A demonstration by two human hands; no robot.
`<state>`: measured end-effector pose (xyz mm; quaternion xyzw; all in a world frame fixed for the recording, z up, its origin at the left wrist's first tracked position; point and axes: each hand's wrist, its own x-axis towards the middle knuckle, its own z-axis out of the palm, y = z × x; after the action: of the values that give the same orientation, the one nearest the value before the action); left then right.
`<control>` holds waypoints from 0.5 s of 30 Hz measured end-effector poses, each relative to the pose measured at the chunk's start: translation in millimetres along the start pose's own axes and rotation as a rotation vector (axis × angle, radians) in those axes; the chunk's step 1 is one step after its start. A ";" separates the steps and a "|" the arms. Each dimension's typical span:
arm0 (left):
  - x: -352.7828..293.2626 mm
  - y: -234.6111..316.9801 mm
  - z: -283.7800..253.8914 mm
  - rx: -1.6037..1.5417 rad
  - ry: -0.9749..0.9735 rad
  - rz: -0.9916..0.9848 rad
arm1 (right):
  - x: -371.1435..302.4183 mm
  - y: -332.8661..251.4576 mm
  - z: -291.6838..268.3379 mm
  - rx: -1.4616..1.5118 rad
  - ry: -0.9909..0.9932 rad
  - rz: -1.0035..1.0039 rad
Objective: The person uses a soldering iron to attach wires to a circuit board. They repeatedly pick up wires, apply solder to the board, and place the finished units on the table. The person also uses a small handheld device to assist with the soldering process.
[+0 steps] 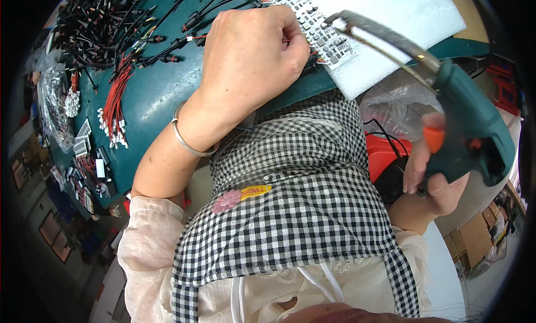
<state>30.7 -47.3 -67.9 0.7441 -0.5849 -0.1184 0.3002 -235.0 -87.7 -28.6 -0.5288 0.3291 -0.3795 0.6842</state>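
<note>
My right hand [413, 169] is wrapped round the grip of a dark green soldering gun [472, 119] with an orange trigger. Its metal tip reaches left over a strip of small circuit boards [329, 41]. The boards lie on a white foam sheet [391, 22] at the table's edge. My left hand [254, 58], a bangle on its wrist, is closed in a pinch beside the boards. Thin red wires [286, 41] show at its fingertips, though the exact grip is partly hidden. A black cable [174, 46] runs toward this hand from the left.
On the green table [162, 100] lie a heap of black cables [106, 22], a bundle of red wires with white plugs [116, 108] and clear plastic bags [56, 100]. My checked apron [296, 211] borders the table's front edge. A red object [382, 153] stands below right.
</note>
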 end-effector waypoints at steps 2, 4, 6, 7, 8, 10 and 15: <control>1.8 -0.3 -0.3 0.002 -0.021 0.009 | 1.8 -1.9 -6.7 0.042 -0.035 0.018; 0.2 -0.8 0.2 0.011 -0.018 0.001 | 4.9 -0.2 -9.8 0.068 -0.081 0.026; -0.9 -1.2 0.0 0.013 -0.013 0.000 | 6.1 1.5 -11.0 0.080 -0.114 0.028; -1.3 -1.4 -0.1 0.013 -0.010 0.001 | 6.2 2.3 -11.6 0.086 -0.126 0.028; -1.6 -1.6 0.3 0.007 -0.010 0.001 | 5.5 3.7 -12.6 0.092 -0.132 0.028; -0.9 -1.4 1.1 -0.002 -0.007 0.003 | 6.6 3.1 -11.8 0.110 -0.153 0.040; -1.1 0.8 0.5 0.010 -0.007 -0.001 | 8.4 0.2 -9.7 0.139 -0.178 0.048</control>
<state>29.5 -46.5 -68.0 0.7455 -0.5862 -0.1180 0.2944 -239.1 -99.5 -31.3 -0.5038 0.2524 -0.3364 0.7545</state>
